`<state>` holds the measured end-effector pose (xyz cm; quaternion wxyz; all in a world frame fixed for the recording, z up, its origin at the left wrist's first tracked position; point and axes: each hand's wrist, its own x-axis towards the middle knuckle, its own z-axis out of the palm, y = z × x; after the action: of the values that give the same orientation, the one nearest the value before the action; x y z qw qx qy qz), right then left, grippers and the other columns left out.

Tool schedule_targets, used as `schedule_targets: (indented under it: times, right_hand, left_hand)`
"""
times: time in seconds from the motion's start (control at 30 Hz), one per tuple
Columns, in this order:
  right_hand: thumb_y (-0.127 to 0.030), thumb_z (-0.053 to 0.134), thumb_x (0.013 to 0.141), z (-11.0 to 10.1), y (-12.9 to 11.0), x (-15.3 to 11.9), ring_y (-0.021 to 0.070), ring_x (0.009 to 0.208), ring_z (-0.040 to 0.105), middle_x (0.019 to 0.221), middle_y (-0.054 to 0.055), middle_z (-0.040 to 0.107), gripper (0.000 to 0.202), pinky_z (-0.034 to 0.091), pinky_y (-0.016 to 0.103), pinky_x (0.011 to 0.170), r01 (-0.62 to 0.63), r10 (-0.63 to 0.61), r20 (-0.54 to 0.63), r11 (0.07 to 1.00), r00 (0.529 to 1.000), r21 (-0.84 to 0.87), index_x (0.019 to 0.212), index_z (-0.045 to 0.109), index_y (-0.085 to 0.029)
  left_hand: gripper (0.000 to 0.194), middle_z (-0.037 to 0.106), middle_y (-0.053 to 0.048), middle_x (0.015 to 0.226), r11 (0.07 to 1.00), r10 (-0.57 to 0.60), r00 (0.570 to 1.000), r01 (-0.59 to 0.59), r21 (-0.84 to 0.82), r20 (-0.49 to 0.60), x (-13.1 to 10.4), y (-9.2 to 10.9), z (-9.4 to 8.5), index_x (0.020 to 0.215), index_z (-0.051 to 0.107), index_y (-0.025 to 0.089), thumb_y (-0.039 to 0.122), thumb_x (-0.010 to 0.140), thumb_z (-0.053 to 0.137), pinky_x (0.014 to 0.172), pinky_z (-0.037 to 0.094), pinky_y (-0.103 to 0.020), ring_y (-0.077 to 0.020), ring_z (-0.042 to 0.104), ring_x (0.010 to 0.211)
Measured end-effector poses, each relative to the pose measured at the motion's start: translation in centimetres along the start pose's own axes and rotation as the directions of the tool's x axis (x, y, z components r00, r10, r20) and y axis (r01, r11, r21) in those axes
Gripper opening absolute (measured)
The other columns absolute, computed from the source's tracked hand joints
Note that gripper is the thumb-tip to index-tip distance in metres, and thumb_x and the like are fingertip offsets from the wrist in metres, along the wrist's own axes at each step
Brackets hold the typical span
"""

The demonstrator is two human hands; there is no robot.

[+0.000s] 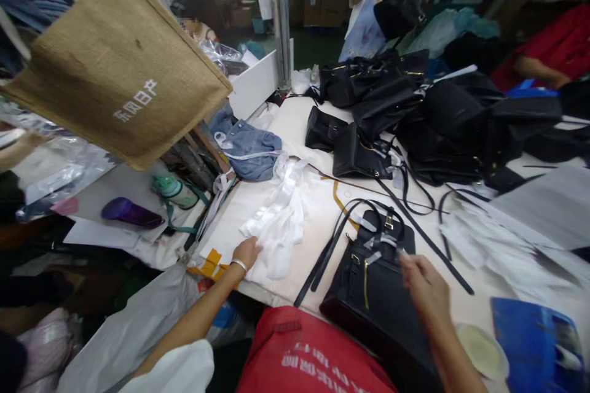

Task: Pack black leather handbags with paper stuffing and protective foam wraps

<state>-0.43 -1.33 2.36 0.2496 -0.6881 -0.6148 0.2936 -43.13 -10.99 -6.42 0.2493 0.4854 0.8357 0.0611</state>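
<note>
My left hand, with a bracelet at the wrist, pinches the near edge of a pile of thin white wrapping strips on the table. A black leather backpack with gold zips and a buckle lies in front of me, its loose black straps spread to the left. Pale translucent wrap is around its top handle. Over the bag's right side, my right hand has its fingers closed at the end of that wrap.
Several black bags are heaped at the back right, with a denim bag at the back left. A jute bag hangs at upper left. A blue container and round pale lid lie right. Other people work beyond the table.
</note>
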Motion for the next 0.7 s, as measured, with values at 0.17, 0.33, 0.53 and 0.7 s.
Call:
schedule_targets:
  times: [0.17, 0.33, 0.53, 0.7]
  right_hand:
    - [-0.053, 0.033, 0.089, 12.4, -9.6, -2.2, 0.0135, 0.057, 0.053, 0.057, -0.001, 0.057, 0.048, 0.034, 0.023, 0.055, 0.259, -0.241, 0.495, 0.965, 0.835, 0.033, 0.061, 0.052, -0.02]
    - [-0.041, 0.044, 0.088, 20.4, -10.5, -5.7, 0.0113, 0.055, 0.055, 0.064, -0.002, 0.062, 0.027, 0.034, 0.021, 0.055, 0.206, -0.192, 0.736, 0.976, 0.65, 0.073, 0.077, 0.054, -0.019]
    - [-0.062, 0.05, 0.078, 23.0, -11.3, -7.7, 0.0203, 0.075, 0.061, 0.083, 0.007, 0.066, 0.048, 0.037, 0.026, 0.059, 0.303, -0.13, 0.751, 0.948, 0.647, -0.097, 0.094, 0.053, -0.018]
    - [-0.065, 0.05, 0.077, 25.4, -11.9, -9.1, 0.0256, 0.085, 0.063, 0.092, 0.013, 0.066, 0.052, 0.042, 0.031, 0.067, 0.348, 0.0, 0.792, 0.898, 0.61, -0.269, 0.097, 0.051, -0.016]
  left_hand:
    - [0.011, 0.063, -0.002, 0.077, 0.987, 0.009, 0.996, 0.005, -0.162, 0.089, 0.6, -1.2, -0.3, 0.075, 0.055, 0.018, 0.028, 0.078, 0.057, 0.071, 0.042, -0.026, -0.0168, 0.059, 0.078]
    - [0.017, 0.058, 0.004, 0.054, 0.931, -0.062, 0.974, 0.135, -0.34, 0.216, -0.1, -1.5, 0.7, 0.073, 0.05, 0.018, 0.034, 0.078, 0.054, 0.047, 0.039, -0.022, -0.0108, 0.052, 0.045]
    - [0.014, 0.06, 0.003, 0.055, 0.86, -0.114, 0.969, 0.206, -0.467, 0.218, 0.7, -1.4, 1.2, 0.076, 0.051, 0.018, 0.031, 0.08, 0.052, 0.048, 0.04, -0.02, -0.0106, 0.055, 0.047]
    - [0.01, 0.064, 0.0, 0.069, 0.802, -0.198, 0.95, 0.299, -0.517, 0.242, 0.2, -2.0, 2.3, 0.084, 0.052, 0.018, 0.027, 0.081, 0.05, 0.052, 0.044, -0.02, -0.0117, 0.061, 0.059]
